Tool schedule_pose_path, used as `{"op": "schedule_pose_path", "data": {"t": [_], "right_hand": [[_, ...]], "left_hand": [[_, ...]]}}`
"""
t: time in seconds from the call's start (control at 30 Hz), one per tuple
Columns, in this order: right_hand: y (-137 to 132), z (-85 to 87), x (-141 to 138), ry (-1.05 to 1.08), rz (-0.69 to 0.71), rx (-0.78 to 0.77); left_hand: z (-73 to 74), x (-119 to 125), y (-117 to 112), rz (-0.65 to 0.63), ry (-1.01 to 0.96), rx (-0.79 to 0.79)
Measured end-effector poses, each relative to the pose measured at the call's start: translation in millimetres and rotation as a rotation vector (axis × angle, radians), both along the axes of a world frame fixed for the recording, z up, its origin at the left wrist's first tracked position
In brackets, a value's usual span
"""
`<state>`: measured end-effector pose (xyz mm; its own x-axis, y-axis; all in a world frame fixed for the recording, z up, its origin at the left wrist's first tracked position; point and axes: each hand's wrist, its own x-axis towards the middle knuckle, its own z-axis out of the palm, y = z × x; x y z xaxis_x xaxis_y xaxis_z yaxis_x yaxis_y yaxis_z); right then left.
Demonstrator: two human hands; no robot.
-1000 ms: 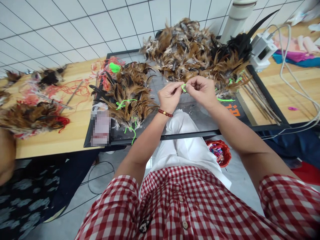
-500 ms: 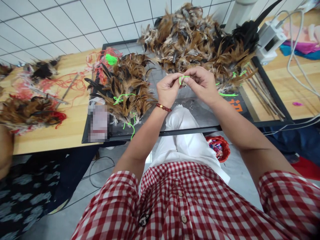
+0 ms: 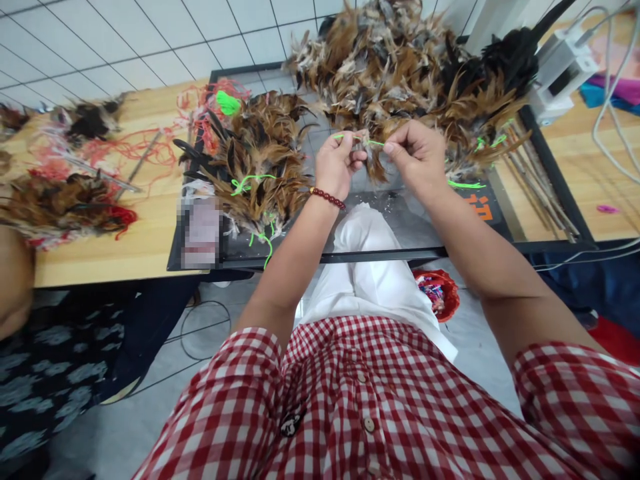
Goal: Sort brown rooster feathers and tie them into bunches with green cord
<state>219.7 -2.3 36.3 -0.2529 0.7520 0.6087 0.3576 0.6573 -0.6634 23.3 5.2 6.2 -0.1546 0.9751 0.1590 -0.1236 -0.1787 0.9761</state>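
Note:
Between my hands a bright green string point(image 3: 376, 143) is stretched sideways, with a small brown feather bunch point(image 3: 376, 165) hanging at its middle. My left hand point(image 3: 339, 162), with a beaded bracelet on the wrist, pinches one end of the string. My right hand point(image 3: 417, 155) pinches the other end between thumb and fingertips. Both hands are above the dark tray point(image 3: 380, 255). A large heap of brown feathers point(image 3: 380, 73) lies behind them. Left of my left hand is a pile of feather bunches point(image 3: 265, 147) with green string tied around some of them.
A green string bundle point(image 3: 228, 103) and tangled red string point(image 3: 145, 157) lie to the left. Thin sticks point(image 3: 540, 183) rest at the tray's right. A white charger block point(image 3: 557, 83) with cables stands beyond. A co-worker's arm point(image 3: 15, 283) is at far left. A red basket point(image 3: 453, 297) sits below.
My hands, close together before, have moved apart and pulled the green string out straight. The feather bunch between them now shows. The view has shifted slightly.

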Motion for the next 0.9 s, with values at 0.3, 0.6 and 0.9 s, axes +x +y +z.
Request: {"op": "schedule_pose_path", "data": {"t": [0.3, 0.6, 0.9], "right_hand": [[-12, 2.7, -14, 0.032, 0.138, -0.116], [-28, 20.3, -20, 0.332, 0.228, -0.172], [-18, 7.6, -10, -0.067, 0.039, -0.087]], "left_hand": [[15.1, -15, -6, -0.223, -0.201, -0.212], [16.5, 7, -16, -0.236, -0.203, -0.253], [24.7, 10, -22, -0.256, -0.204, -0.229]]}}
